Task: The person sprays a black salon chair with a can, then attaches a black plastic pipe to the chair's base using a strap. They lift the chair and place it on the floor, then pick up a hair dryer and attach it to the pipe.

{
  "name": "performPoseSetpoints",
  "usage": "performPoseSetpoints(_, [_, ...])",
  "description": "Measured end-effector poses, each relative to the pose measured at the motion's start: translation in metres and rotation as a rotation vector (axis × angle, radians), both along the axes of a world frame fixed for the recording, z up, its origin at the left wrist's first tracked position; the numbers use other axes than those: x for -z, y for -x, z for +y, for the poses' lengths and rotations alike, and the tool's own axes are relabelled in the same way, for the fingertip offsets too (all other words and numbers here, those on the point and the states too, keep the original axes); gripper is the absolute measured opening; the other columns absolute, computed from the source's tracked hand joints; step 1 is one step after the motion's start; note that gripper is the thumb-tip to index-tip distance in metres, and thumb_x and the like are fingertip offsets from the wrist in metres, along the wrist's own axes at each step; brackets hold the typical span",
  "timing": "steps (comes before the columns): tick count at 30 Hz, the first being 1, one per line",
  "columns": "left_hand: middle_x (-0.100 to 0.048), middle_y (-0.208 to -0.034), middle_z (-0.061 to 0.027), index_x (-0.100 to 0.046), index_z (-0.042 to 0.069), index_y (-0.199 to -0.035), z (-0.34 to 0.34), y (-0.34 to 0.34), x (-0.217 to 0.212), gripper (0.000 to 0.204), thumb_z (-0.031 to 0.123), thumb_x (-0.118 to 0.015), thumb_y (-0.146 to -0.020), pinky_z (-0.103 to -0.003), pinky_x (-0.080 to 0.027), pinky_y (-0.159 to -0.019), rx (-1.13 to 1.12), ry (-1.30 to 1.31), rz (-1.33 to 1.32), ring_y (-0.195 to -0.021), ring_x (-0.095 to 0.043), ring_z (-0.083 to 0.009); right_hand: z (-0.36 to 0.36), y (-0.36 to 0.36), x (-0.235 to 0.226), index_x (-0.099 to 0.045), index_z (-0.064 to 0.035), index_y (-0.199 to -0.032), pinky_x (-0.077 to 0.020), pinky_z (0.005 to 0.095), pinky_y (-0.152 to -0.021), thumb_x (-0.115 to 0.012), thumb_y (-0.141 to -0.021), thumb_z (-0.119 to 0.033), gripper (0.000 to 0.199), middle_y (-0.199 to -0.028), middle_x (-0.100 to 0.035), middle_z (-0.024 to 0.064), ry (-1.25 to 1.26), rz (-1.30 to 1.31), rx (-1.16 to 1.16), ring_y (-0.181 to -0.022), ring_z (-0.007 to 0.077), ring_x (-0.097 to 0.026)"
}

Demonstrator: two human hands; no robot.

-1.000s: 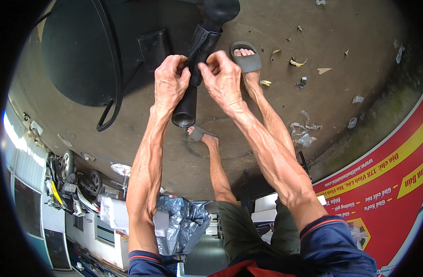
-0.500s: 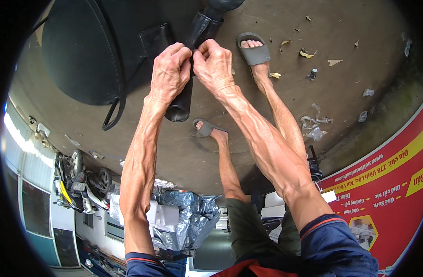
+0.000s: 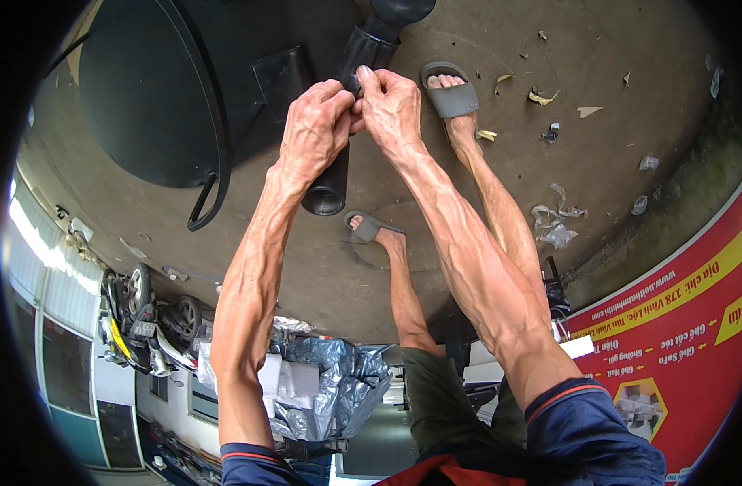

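A black tube (image 3: 332, 180) runs slantwise beneath my hands, its open round end pointing down toward me. Farther up, a wider black sleeve (image 3: 367, 52) with a shiny, creased surface continues the line, topped by a rounded black end piece (image 3: 401, 10). My left hand (image 3: 314, 130) is closed over the tube, fingertips curled in and hidden. Close against it, my right hand (image 3: 393, 113) pinches with the thumb upward at the sleeve's lower edge. Whatever the fingertips grip is too small or covered. To the left lies a large black round panel (image 3: 144, 89) with a curved black strip (image 3: 213, 105).
Grey sandals (image 3: 452, 99) are on my feet, either side of the work. Dry leaves (image 3: 542, 98) and clear plastic scraps (image 3: 559, 235) litter the concrete floor. Behind me are a silver-grey plastic-covered pile (image 3: 330, 389), a motorbike (image 3: 136, 332) and a red printed banner (image 3: 695, 389).
Both hands have shifted slightly right in the picture. My left fingers now meet the right ones, and the right thumb has lifted higher up the sleeve. The black pieces appear a little farther right.
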State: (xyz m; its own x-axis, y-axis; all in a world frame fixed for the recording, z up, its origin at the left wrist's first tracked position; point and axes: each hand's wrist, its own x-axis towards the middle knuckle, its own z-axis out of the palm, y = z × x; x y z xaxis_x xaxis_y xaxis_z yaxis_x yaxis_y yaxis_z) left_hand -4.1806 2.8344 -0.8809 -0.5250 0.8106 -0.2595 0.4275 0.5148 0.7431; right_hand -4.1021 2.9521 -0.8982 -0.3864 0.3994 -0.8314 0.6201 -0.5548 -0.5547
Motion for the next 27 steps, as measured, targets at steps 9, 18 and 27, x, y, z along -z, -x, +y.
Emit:
performPoseSetpoints(9, [-0.062, -0.078, -0.0114, -0.062, 0.0, -0.092, -0.011, -0.006, -0.007, 0.022, 0.0, -0.078, -0.077, -0.036, -0.051, -0.062, -0.274, 0.275, -0.236, -0.067, -0.061, -0.0218, 0.0, -0.007, 0.002, -0.069, 0.0042, -0.082, -0.0545, 0.0299, -0.047, -0.074, -0.098, -0.024, 0.033, -0.063, -0.067, 0.0086, 0.107, -0.04, 0.105, -0.05, 0.0145, -0.066])
performPoseSetpoints(18, [-0.063, -0.078, -0.011, -0.065, -0.002, -0.089, -0.018, 0.0, -0.011, 0.011, -0.003, -0.07, -0.078, -0.036, -0.05, -0.063, -0.246, 0.188, -0.226, -0.067, -0.063, -0.0228, -0.021, -0.032, -0.008, -0.068, 0.003, -0.084, -0.0551, 0.0386, -0.061, -0.077, -0.081, -0.004, 0.012, -0.066, -0.068, 0.0157, -0.371, 0.061, -0.279, -0.06, 0.0235, -0.069])
performPoseSetpoints(27, [-0.066, -0.085, -0.0169, -0.069, -0.003, -0.09, -0.012, 0.003, -0.003, 0.011, -0.004, -0.07, -0.08, -0.042, -0.052, -0.069, 0.048, 0.122, -0.15, -0.076, -0.068, -0.0362, -0.02, -0.026, 0.004, -0.069, 0.0055, -0.08, -0.0563, 0.0356, -0.056, -0.074, -0.088, -0.012, 0.019, -0.064, -0.068, 0.014, -0.175, 0.028, -0.215, -0.058, 0.0199, -0.07])
